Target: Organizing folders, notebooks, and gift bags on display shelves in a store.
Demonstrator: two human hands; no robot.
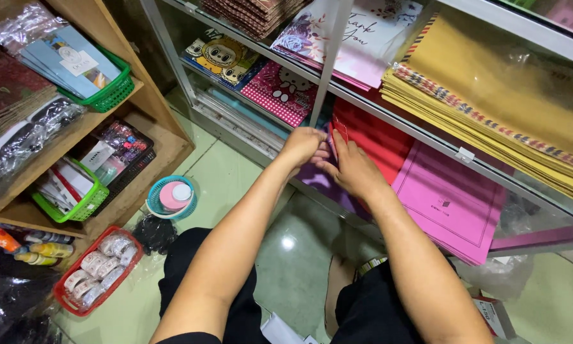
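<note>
- My left hand (302,145) is curled into a loose fist at the edge of a low glass-fronted shelf (426,137), fingers closed on the top edge of a stack of red envelopes (375,137).
- My right hand (352,167) lies just beside it, nearly touching, fingers bent and pinching the same red stack near its corner.
- The red envelopes stand tilted on the lower shelf, between a purple stack (328,185) below my hands and pink envelopes (449,204) to the right.
- On the shelf above rests a thick pile of mustard-yellow envelopes with striped borders (490,95).
- Further left on that shelf are a pink cartoon-cat packet (280,92) and a floral card (363,38).
- To my left, a wooden rack (152,121) holds two green baskets (111,92) of paper goods.
- On the green floor (222,172) sit a small blue basket (170,197) and a red basket of tape rolls (95,267).
- My knees in dark shorts (375,312) show at the bottom.
</note>
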